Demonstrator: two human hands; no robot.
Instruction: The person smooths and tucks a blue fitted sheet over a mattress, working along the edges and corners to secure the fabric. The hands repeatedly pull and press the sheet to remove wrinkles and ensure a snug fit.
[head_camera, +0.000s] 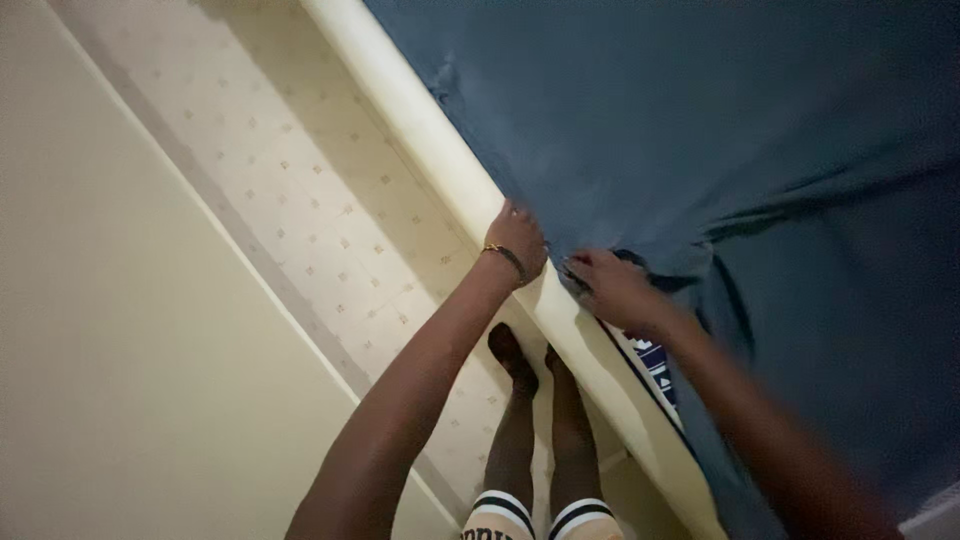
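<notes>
Lying over the top of the bed, the big dark blue soft cloth sheet (720, 130) fills the upper right of the view, w/ folds and wrinkles running toward the hands. Its edge sits along the thick cream smooth mattress (440, 150), which has a long rounded side going corner to corner.

Right hand (612, 288) is on the sheet edge, fingers bunched tight on a pinch of cloth; it looks blurry. Left hand (518, 240) is just beside it, fingers curled together over the mattress edge, pressing on it. A thin gold-and-dark bracelet (506, 258) goes round the left wrist.

Below the hands, two bare legs & feet (535, 400) stand next to the bed, w/ white shorts w/ dark stripes (540, 515) at the bottom. Floor (300, 200) is pale tile w/ tiny square dots. A plain cream wall (100, 330) fills the left side.
</notes>
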